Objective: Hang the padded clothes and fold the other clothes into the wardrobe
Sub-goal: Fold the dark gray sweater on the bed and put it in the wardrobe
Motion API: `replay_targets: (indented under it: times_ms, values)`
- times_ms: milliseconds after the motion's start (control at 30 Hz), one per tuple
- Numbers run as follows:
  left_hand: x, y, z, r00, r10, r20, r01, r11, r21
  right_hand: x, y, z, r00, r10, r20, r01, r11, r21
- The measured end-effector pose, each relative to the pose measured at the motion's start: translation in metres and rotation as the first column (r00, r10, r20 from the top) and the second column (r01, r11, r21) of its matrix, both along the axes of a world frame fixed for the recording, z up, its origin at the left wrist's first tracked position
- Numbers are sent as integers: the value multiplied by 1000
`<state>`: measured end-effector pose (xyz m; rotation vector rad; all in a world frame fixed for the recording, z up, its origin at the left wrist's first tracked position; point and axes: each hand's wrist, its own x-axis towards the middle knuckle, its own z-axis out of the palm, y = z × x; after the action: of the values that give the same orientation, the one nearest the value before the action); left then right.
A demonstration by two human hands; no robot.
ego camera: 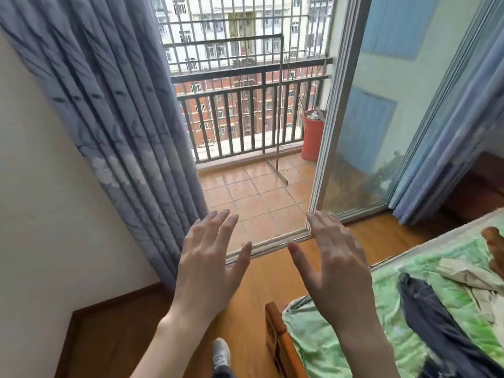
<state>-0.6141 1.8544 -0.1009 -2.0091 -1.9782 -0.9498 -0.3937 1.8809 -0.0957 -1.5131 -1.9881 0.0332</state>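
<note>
**Both hands raised and bare, clothes lying on the bed to the right**

The left hand (210,264) and the right hand (336,264) are held up side by side, backs toward the camera, fingers (228,227) straight and spread, holding nothing. They hover above the wooden floor (261,296) in front of the open balcony door (351,132).

The clothes lie well apart from the fingers, on the bed (335,342) at lower right: a dark blue garment (436,323) stretched across the green sheet, and a pale beige garment (469,279) crumpled just beyond it. Neither hand touches either one; the right hand is nearer to them.

A blue-grey curtain (109,118) hangs on the left. A red bucket (312,137) stands on the balcony by the railing (245,105). One shoe (221,353) shows below.
</note>
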Motion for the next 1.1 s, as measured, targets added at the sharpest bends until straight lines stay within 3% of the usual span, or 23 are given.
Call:
replay_targets:
  times_ms: [367,567,767,1100]
  values:
    - [-106,200,6,994,-105,36,106,994,-25,-98,199,8,995,-94,-13,94,995,-13]
    - [-144,311,4,975,-218,32,219,975,-28,-135,291,16,986,-154,58,154,988,19]
    - [-133,402,-5,941,-334,50,335,942,-12,-122,344,9,949,-281,142,285,959,-3]
    - [-44,545,-27,828,-561,15,561,827,-47,-60,426,-23,855,-513,78,516,856,-36]
